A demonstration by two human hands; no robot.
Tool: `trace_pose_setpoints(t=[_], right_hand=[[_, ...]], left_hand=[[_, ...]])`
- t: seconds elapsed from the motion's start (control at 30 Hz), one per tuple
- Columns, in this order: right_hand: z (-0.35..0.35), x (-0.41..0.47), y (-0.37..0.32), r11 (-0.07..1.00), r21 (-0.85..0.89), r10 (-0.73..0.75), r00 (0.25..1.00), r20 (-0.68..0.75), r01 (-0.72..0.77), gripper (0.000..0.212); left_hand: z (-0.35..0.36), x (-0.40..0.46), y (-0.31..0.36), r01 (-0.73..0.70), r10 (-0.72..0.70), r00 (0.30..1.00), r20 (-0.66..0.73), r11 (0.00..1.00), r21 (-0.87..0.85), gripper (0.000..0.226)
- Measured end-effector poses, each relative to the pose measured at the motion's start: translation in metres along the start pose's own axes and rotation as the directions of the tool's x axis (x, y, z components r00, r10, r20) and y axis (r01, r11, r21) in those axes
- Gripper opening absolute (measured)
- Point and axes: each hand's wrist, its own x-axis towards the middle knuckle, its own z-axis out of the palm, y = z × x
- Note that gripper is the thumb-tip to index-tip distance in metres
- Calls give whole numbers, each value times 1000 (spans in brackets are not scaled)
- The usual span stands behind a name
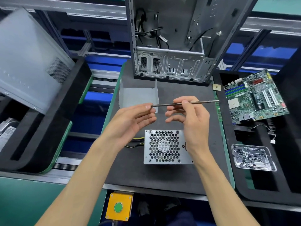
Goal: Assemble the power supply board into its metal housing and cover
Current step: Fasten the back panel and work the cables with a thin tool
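Head view: the housing [167, 146] sits fan-grille up on the bench [162, 175], the bent cover [138, 97] beyond it before a case [171, 46], a motherboard [254, 98] to the right. Above the housing, the right hand [187, 116] pinches a thin rod [184, 103]; the left hand [135, 121], fingers relaxed, seems to touch its tip.

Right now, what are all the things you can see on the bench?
Power supply housing: one, silver, honeycomb grille, near middle of mat.
Metal cover: one, grey, behind the housing.
Metal rod: one, thin, held level above the mat.
Computer case: one, grey, open, at back.
Motherboard: one, green, right.
Screw tray: one, clear, right.
Side panel: one, grey, left.
Button box: one, yellow with green button, front edge.
Hands: left hand touches the rod's tip; right hand pinches the rod.
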Motion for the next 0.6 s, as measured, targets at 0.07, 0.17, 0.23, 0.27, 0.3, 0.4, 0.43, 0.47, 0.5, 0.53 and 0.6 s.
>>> trace_pose_setpoints(t=[0.07,0.17,0.23,0.27,0.3,0.4,0.43,0.47,0.5,0.53,0.6], right_hand=[[-2,-1,-2,999,-19,-33,999,14,33,24],[-4,-2,-7,995,-55,-82,996,42,84,24],[-4,-3,-9,992,-69,-104,994,45,107,24],[-4,-3,-10,991,-72,-113,993,44,116,24],[-4,-3,-11,990,-75,-117,992,43,120,24],[-4,-4,-11,989,-86,-118,992,47,122,24],[-3,-4,-11,988,-91,-120,992,48,124,24],[-3,-4,-11,987,-97,-124,991,49,128,24],[-2,-4,-11,986,-102,-127,991,51,132,24],[-2,-4,-11,986,-103,-129,990,53,134,24],[0,-5,-11,987,-96,-126,991,54,131,25]], left_hand=[[1,-2,0,-20,18,1000,19,997,69,10],[3,-3,-1,-71,66,997,48,988,134,11],[4,-3,-1,-85,80,996,50,990,109,15],[4,-2,-1,-83,80,996,44,993,82,16],[4,-2,-1,-79,77,996,37,995,55,15],[0,-1,1,-71,70,996,51,997,30,12],[-1,-1,1,-72,70,996,62,997,39,12],[-2,-2,2,-75,71,995,69,996,51,13],[-3,-2,2,-79,75,995,73,995,62,14],[-4,-3,2,-85,80,994,74,994,70,14],[-5,-4,2,-99,92,993,77,992,84,13]])
